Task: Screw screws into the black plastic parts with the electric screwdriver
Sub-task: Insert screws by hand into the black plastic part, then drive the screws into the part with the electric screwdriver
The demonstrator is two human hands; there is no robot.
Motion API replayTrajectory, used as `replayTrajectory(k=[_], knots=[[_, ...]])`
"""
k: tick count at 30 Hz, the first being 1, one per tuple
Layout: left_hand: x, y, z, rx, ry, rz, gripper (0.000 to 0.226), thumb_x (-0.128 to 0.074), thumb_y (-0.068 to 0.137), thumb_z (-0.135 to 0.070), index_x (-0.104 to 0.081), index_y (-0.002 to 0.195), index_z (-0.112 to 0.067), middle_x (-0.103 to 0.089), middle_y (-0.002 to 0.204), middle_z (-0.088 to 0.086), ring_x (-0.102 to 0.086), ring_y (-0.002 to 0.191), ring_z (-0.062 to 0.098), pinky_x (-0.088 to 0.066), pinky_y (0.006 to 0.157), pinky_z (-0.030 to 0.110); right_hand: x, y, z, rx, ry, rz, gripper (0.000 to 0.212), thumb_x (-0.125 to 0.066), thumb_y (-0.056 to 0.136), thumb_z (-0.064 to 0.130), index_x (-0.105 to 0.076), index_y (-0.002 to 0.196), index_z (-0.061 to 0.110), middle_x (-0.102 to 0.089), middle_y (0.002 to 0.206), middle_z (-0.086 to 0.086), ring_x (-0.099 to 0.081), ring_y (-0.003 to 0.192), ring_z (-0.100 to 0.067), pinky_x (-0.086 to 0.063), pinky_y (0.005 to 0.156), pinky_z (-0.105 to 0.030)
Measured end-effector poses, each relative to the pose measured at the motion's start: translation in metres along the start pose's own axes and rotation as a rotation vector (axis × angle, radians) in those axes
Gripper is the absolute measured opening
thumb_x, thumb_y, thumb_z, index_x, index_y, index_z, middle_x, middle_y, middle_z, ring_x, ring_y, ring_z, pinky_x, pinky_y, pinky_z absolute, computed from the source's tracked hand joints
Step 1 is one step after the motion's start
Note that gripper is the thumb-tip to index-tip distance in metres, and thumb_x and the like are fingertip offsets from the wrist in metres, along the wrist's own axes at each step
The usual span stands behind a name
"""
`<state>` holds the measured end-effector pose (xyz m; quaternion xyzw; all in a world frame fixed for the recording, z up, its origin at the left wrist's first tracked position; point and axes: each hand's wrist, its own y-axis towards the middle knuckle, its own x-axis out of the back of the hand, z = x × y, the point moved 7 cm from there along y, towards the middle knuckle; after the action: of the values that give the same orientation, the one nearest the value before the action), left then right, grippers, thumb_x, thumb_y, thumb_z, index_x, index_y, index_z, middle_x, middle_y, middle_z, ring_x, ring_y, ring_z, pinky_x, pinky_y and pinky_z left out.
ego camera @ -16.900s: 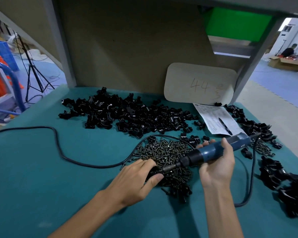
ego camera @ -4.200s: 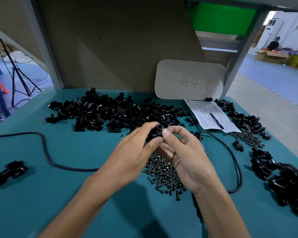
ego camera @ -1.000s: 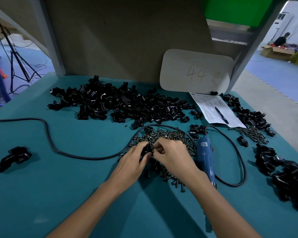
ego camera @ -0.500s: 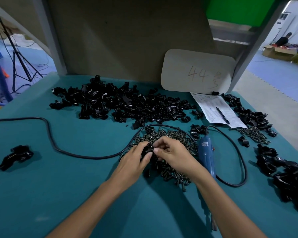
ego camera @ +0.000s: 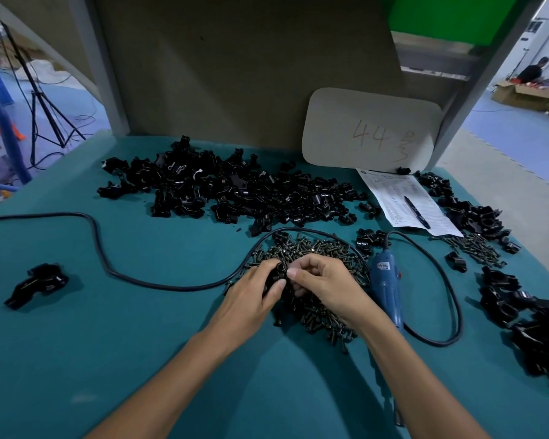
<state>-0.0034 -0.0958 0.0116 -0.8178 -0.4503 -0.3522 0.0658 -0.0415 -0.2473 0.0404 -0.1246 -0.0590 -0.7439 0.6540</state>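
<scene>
My left hand (ego camera: 252,291) grips a black plastic part (ego camera: 274,274) just above the pile of dark screws (ego camera: 317,258). My right hand (ego camera: 322,285) meets it from the right, thumb and forefinger pinched at the part's hole; whether a screw sits between them is hidden. The blue electric screwdriver (ego camera: 385,283) lies on the green table (ego camera: 140,327) right of my right hand, untouched, its black cable (ego camera: 133,275) looping around the screw pile. A large heap of black parts (ego camera: 235,194) lies behind.
One black part (ego camera: 37,285) lies alone at the left. More black parts (ego camera: 526,315) and a small screw pile (ego camera: 474,248) are at the right. A paper sheet with a pen (ego camera: 406,201) and a card marked 44 (ego camera: 371,128) stand at the back right.
Over the last second both hands stayed over the screw pile, working at the black part. The screwdriver, held earlier in my right hand, lies on the table.
</scene>
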Motion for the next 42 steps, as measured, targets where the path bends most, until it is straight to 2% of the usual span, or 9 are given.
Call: replayTrajectory(k=[4, 11, 18, 22, 26, 30, 35, 38, 42], knots=[[-0.001, 0.000, 0.001, -0.001, 0.001, 0.000, 0.042, -0.033, 0.101, -0.059, -0.037, 0.138, -0.041, -0.055, 0.125, -0.010, -0.053, 0.110, 0.006, -0.048, 0.087, 0.032, -0.002, 0.003, 0.008, 0.017, -0.294, 0.021, 0.013, -0.063, 0.102, 0.030, -0.067, 0.094, 0.020, -0.070, 0.082, 0.002, -0.066, 0.074, -0.008, -0.059, 0.070, -0.029], [-0.001, 0.000, 0.004, 0.013, -0.003, -0.016, 0.048, -0.033, 0.099, -0.061, -0.037, 0.140, -0.038, -0.055, 0.133, -0.006, -0.054, 0.115, 0.010, -0.047, 0.091, 0.032, 0.000, 0.003, 0.012, 0.039, -0.078, 0.058, 0.011, -0.073, 0.092, 0.004, -0.070, 0.097, 0.013, -0.070, 0.091, 0.001, -0.065, 0.083, -0.008, -0.056, 0.085, -0.030], [-0.002, 0.000, 0.002, -0.001, 0.006, -0.006, 0.038, -0.036, 0.102, -0.056, -0.035, 0.138, -0.044, -0.054, 0.127, -0.012, -0.054, 0.108, 0.006, -0.048, 0.086, 0.031, -0.004, -0.002, 0.018, 0.038, -0.329, 0.039, 0.002, -0.058, 0.103, 0.035, -0.060, 0.103, 0.033, -0.071, 0.081, 0.004, -0.069, 0.082, -0.019, -0.059, 0.076, -0.039], [-0.003, -0.002, 0.005, 0.013, -0.011, -0.015, 0.042, -0.032, 0.101, -0.062, -0.034, 0.138, -0.044, -0.053, 0.131, -0.013, -0.052, 0.114, 0.004, -0.043, 0.089, 0.026, 0.029, -0.019, 0.020, 0.060, -0.701, -0.189, 0.024, -0.056, 0.099, 0.054, -0.057, 0.113, 0.034, -0.065, 0.102, 0.012, -0.063, 0.092, -0.006, -0.049, 0.075, -0.020], [-0.004, -0.001, 0.008, 0.025, 0.029, -0.017, 0.048, -0.028, 0.100, -0.066, -0.030, 0.142, -0.043, -0.051, 0.140, -0.009, -0.046, 0.115, 0.000, -0.040, 0.093, 0.027, 0.098, -0.071, -0.012, -0.244, -0.952, -0.510, 0.077, -0.063, 0.090, 0.061, -0.035, 0.148, 0.018, -0.051, 0.134, -0.015, -0.051, 0.117, -0.035, -0.043, 0.096, -0.045], [-0.005, 0.000, 0.008, 0.020, 0.029, -0.018, 0.051, -0.029, 0.101, -0.065, -0.031, 0.145, -0.040, -0.048, 0.147, -0.008, -0.042, 0.119, -0.002, -0.037, 0.096, 0.026, 0.113, -0.088, -0.045, -0.451, -0.783, -0.412, 0.086, -0.068, 0.090, 0.058, -0.022, 0.153, 0.020, -0.061, 0.127, -0.011, -0.061, 0.106, -0.035, -0.039, 0.078, -0.038], [-0.005, -0.001, 0.009, 0.033, 0.020, -0.015, 0.054, -0.029, 0.100, -0.067, -0.033, 0.145, -0.039, -0.049, 0.147, -0.007, -0.047, 0.130, 0.009, -0.044, 0.104, 0.035, 0.131, -0.091, -0.041, -0.316, -0.090, -0.522, 0.038, -0.071, 0.094, 0.035, -0.061, 0.124, 0.014, -0.067, 0.102, -0.003, -0.065, 0.091, -0.023, -0.055, 0.082, -0.042], [-0.005, 0.000, 0.008, 0.045, 0.024, -0.008, 0.055, -0.029, 0.098, -0.067, -0.033, 0.145, -0.039, -0.049, 0.147, -0.007, -0.047, 0.131, 0.010, -0.045, 0.105, 0.038, 0.126, -0.092, -0.033, -0.251, 0.450, -0.575, 0.022, -0.059, 0.102, 0.029, -0.059, 0.116, 0.013, -0.058, 0.096, -0.010, -0.064, 0.081, -0.026, -0.058, 0.068, -0.038], [-0.004, 0.000, 0.008, 0.060, 0.026, -0.002, 0.060, -0.028, 0.095, -0.069, -0.035, 0.146, -0.037, -0.048, 0.147, -0.007, -0.047, 0.132, 0.010, -0.045, 0.106, 0.040, 0.113, -0.078, -0.012, -0.093, 0.761, -0.584, 0.031, -0.055, 0.101, 0.044, -0.054, 0.120, 0.020, -0.071, 0.095, -0.006, -0.063, 0.072, -0.018, -0.059, 0.060, -0.034]])
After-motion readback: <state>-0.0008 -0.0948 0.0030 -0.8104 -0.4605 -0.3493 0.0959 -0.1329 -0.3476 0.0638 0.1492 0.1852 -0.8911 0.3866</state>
